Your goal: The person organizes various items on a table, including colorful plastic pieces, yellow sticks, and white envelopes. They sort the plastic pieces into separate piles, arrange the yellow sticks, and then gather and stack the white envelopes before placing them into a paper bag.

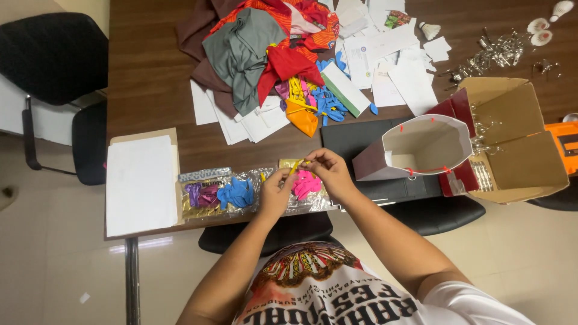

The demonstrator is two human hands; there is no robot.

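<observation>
My left hand (276, 192) and my right hand (328, 171) meet at the table's near edge and pinch a small yellow balloon (295, 168) between their fingertips. Under them lies a clear plastic packet (253, 191) of uninflated balloons: purple ones (201, 195), blue ones (236, 193) and pink ones (306, 183). More loose blue and yellow balloons (313, 102) lie further back beside a heap of cloth.
A heap of red, grey and brown cloth (253, 42) covers the far table, with scattered white papers (391, 60). A paper gift bag (421, 150) lies open on its side at right, next to a cardboard box (518, 138). White sheets (141, 183) sit at left. Black chairs stand around.
</observation>
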